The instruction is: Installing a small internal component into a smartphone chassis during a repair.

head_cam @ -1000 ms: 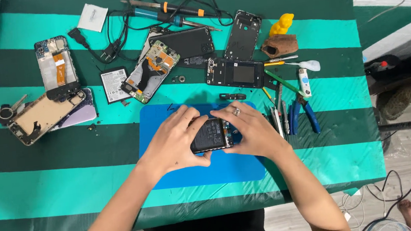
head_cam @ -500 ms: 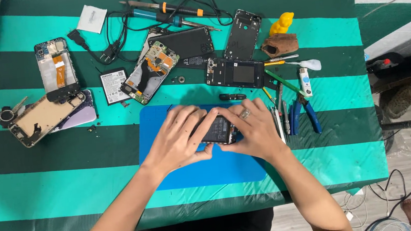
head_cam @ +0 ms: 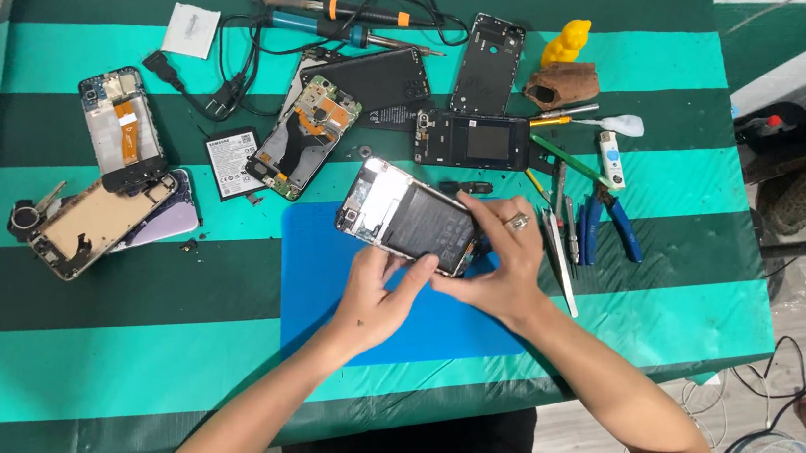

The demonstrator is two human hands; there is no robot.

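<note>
Since the earlier frames the opened smartphone with bare black battery and silver frame [head_cam: 409, 218] has been lifted and swung out: it was nearly covered under both hands, now most of its length shows, angled up-left over the blue rectangular work mat [head_cam: 330, 283].

Left hand [head_cam: 375, 293]: grip closed on the phone's lower end from below, thumb pressed to its near edge. Right hand [head_cam: 505, 266]: grip closed on the same lower end from the right side, ringed finger laid across the corner. The phone's bottom corner is hidden between the two hands; whether it touches the mat cannot be told.

The mat lies on the bench under a green-and-teal striped cloth [head_cam: 120, 352].

Just right of the right hand: steel tweezers [head_cam: 558, 261], blue-handled pliers [head_cam: 609, 221]. Beyond the phone: a black phone mid-frame [head_cam: 473, 139], a second gutted phone with orange flex cable [head_cam: 306, 137], a loose flat battery [head_cam: 231, 162]. Far edge: a soldering iron with orange collar [head_cam: 343, 14], its cable tangled, partly hard to trace.
</note>
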